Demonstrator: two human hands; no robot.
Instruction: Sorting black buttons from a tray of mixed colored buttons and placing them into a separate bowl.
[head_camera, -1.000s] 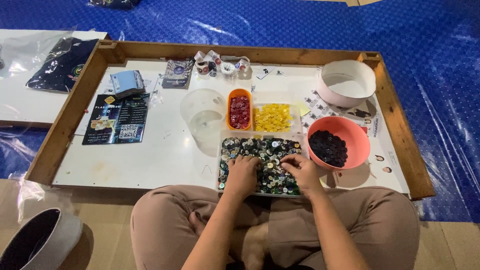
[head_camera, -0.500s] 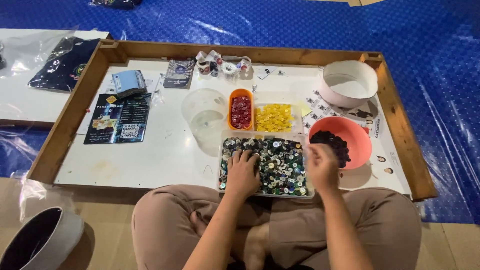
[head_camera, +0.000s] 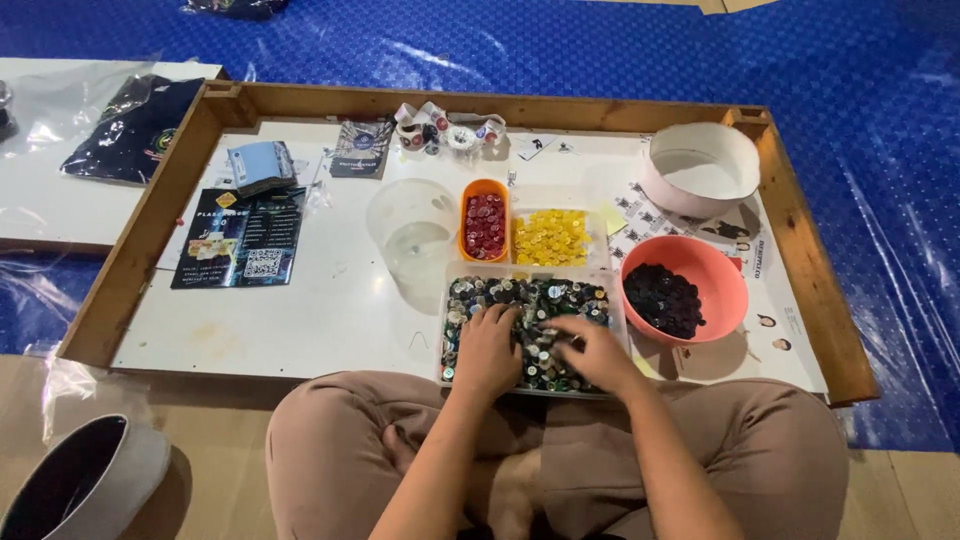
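On the floor, underlay: blue plastic sheet (head_camera: 600, 60) spreads beneath everything, with bare tan floor nearest the person.
Work surface: wooden-framed white tray table (head_camera: 140, 250) lies flat on the sheet, its rim enclosing all the containers.
Person: sits cross-legged at the near rim, knees in tan trousers pressing up to the frame.
White round tub (head_camera: 700, 165): far right corner of the table, well apart from the hands.
Salmon bowl (head_camera: 685, 290): just right of the sorting tray, filled with dark buttons.
Clear rectangular tray (head_camera: 530, 300): directly before the person, heaped with mixed dark, grey and green buttons; both hands are inside it.
Clear round tub (head_camera: 412, 240): just left of the tray's far corner.
Dark printed card (head_camera: 240, 238): lies flat on the left part of the table, a small blue box (head_camera: 258, 165) beyond it.
Yellow buttons (head_camera: 550, 237): in a clear container touching the tray's far edge.
Orange oval dish (head_camera: 485, 220): holds red buttons, between the round tub and the yellow ones.
Left hand (head_camera: 488, 350): palm down on the button heap, fingers spread, gripping nothing visible.
Right hand (head_camera: 590, 350): resting on the heap, fingertips drawn together among the buttons; whether they pinch one I cannot tell.
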